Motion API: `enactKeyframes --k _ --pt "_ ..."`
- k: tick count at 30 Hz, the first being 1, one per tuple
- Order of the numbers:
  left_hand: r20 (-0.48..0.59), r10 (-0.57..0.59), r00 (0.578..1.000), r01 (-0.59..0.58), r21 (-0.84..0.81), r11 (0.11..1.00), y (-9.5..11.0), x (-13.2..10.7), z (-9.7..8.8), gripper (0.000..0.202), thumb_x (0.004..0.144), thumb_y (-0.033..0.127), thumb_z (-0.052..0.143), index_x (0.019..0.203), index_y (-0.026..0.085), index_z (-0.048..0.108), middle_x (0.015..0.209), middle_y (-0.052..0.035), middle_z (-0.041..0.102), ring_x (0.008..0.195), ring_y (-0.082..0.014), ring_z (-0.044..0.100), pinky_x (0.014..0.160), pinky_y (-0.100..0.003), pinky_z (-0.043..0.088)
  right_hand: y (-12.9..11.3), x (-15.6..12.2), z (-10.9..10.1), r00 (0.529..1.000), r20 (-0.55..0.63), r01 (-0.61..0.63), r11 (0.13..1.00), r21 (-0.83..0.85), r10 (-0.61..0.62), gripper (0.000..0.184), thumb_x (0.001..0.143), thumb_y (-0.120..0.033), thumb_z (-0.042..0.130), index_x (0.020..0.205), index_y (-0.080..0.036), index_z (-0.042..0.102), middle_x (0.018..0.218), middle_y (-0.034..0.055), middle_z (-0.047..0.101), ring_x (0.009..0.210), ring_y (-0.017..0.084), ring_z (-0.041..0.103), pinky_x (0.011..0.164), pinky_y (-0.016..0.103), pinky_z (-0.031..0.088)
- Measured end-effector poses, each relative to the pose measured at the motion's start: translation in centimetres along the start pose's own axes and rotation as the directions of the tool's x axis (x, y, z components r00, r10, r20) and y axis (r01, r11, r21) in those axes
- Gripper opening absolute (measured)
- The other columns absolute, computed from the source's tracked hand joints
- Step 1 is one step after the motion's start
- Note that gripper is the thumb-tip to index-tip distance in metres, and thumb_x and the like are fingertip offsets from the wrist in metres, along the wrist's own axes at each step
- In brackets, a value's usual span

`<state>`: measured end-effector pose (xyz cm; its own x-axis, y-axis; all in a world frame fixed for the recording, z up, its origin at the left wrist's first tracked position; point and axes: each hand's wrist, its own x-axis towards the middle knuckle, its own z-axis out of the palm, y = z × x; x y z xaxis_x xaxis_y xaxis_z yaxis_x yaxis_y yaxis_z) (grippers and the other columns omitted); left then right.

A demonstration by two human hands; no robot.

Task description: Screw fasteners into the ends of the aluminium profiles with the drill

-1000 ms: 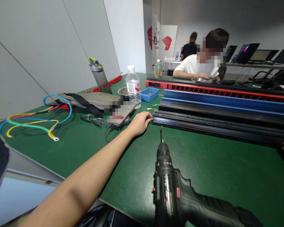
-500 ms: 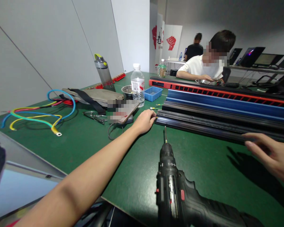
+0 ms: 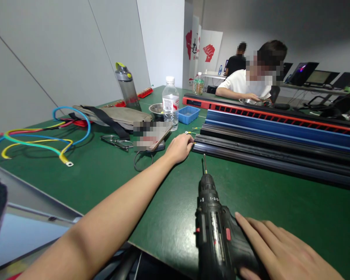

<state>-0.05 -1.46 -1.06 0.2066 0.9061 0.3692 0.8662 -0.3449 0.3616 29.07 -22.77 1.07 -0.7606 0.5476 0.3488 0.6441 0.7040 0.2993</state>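
Note:
My left hand (image 3: 179, 148) is closed at the left end of the nearest dark profile (image 3: 239, 156). A tiny yellowish bit shows by its fingertips, but what they pinch is hidden. My right hand (image 3: 288, 249) lies over the handle of a black cordless drill (image 3: 212, 229), fingers along the top and thumb on the near side. The drill rests on the green table (image 3: 169, 210), its bit pointing away from me. Just beyond my left hand, a thin green-yellow wire with a ring terminal (image 3: 189, 133) sticks out by the profiles.
Behind lie a blue profile (image 3: 280, 130) and a long red-black rail (image 3: 221, 105). Left of my arm are a phone (image 3: 160, 138), glasses (image 3: 116, 142), a bag (image 3: 119, 116) and thick coloured cables (image 3: 41, 146). A water bottle (image 3: 170, 105) stands near a blue tray (image 3: 189, 115). A co-worker (image 3: 236, 83) sits opposite.
My right hand has moved left and toward me, from beside the profiles onto the drill's handle. My left hand stays at the profile's end. The view has shifted slightly.

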Motion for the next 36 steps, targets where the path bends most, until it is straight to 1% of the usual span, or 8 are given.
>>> enactKeyframes --k 2,5,8,15,21,29,32,36 --pt "0.001 0.005 1.0 -0.005 0.005 1.0 0.0 0.0 0.0 0.011 0.089 0.02 0.053 0.092 0.018 0.064 0.097 -0.0077 0.067 0.099 -0.0233 0.062 0.09 -0.036 0.048 -0.1 0.7 0.0 1.0 0.024 -0.003 1.0 -0.007 0.003 0.055 0.096 -0.048 0.037 0.135 -0.011 0.05 0.095 0.0128 0.073 0.075 0.025 0.071 0.061 0.036 0.06" --pt "0.001 0.018 1.0 -0.018 0.01 1.0 0.0 0.0 0.0 0.012 0.089 0.02 0.052 0.092 0.018 0.064 0.099 -0.0086 0.067 0.099 -0.0239 0.062 0.09 -0.036 0.048 0.3 2.0 0.0 0.998 0.054 -0.01 1.0 0.007 0.01 0.055 0.094 -0.044 0.042 0.136 -0.008 0.048 0.089 0.0139 0.071 0.071 0.025 0.069 0.061 0.038 0.059" --pt "-0.005 0.019 1.0 -0.019 0.008 1.0 0.1 0.0 0.0 0.013 0.089 0.02 0.052 0.093 0.018 0.064 0.1 -0.0091 0.067 0.099 -0.0242 0.062 0.09 -0.037 0.048 0.7 3.0 0.3 0.995 0.099 -0.028 0.999 0.028 0.025 0.058 0.09 -0.041 0.048 0.137 -0.008 0.046 0.09 0.0138 0.07 0.072 0.026 0.068 0.063 0.04 0.058" --pt "0.004 0.004 1.0 -0.004 0.015 1.0 0.2 -0.1 -0.1 0.013 0.089 0.019 0.053 0.095 0.018 0.064 0.1 -0.0082 0.067 0.099 -0.0229 0.061 0.09 -0.035 0.048 1.3 4.7 1.0 0.983 0.176 -0.074 0.994 0.086 0.058 0.056 0.092 -0.041 0.049 0.138 -0.01 0.046 0.087 0.0087 0.067 0.073 0.024 0.067 0.066 0.04 0.056" --pt "0.001 0.01 1.0 -0.01 0.013 1.0 0.3 -0.1 -0.1 0.012 0.089 0.018 0.052 0.093 0.018 0.064 0.099 -0.0082 0.066 0.098 -0.0231 0.061 0.089 -0.035 0.048 1.6 5.3 1.2 0.979 0.192 -0.082 0.992 0.095 0.063 0.057 0.092 -0.041 0.049 0.139 -0.009 0.046 0.087 0.0084 0.068 0.073 0.025 0.067 0.065 0.039 0.054" --pt "0.007 0.006 1.0 -0.006 0.019 1.0 0.3 -0.1 -0.2 0.012 0.089 0.019 0.052 0.094 0.018 0.063 0.101 -0.0087 0.067 0.1 -0.024 0.062 0.089 -0.036 0.048 1.8 5.7 1.3 0.963 0.254 -0.123 0.987 0.102 0.094 0.057 0.094 -0.043 0.046 0.14 -0.01 0.046 0.092 0.0101 0.068 0.077 0.027 0.068 0.068 0.042 0.055" --pt "0.014 0.0 1.0 0.0 0.014 1.0 0.3 -0.1 -0.2 0.015 0.09 0.02 0.052 0.099 0.018 0.063 0.106 -0.0091 0.067 0.103 -0.024 0.062 0.092 -0.036 0.048 1.9 5.8 1.2 0.956 0.278 -0.137 0.983 0.12 0.1 0.057 0.095 -0.044 0.045 0.141 -0.011 0.045 0.095 0.0108 0.068 0.08 0.027 0.068 0.07 0.042 0.055" --pt "0.033 0.026 0.999 -0.026 -0.012 1.0 0.3 -0.2 -0.2 0.029 0.091 0.021 0.051 0.118 0.017 0.059 0.122 -0.0105 0.064 0.115 -0.0244 0.058 0.099 -0.037 0.045 2.0 5.7 1.2 0.945 0.308 -0.165 0.975 0.149 0.113 0.057 0.094 -0.045 0.046 0.142 -0.014 0.044 0.097 0.01 0.068 0.082 0.026 0.067 0.072 0.041 0.055"
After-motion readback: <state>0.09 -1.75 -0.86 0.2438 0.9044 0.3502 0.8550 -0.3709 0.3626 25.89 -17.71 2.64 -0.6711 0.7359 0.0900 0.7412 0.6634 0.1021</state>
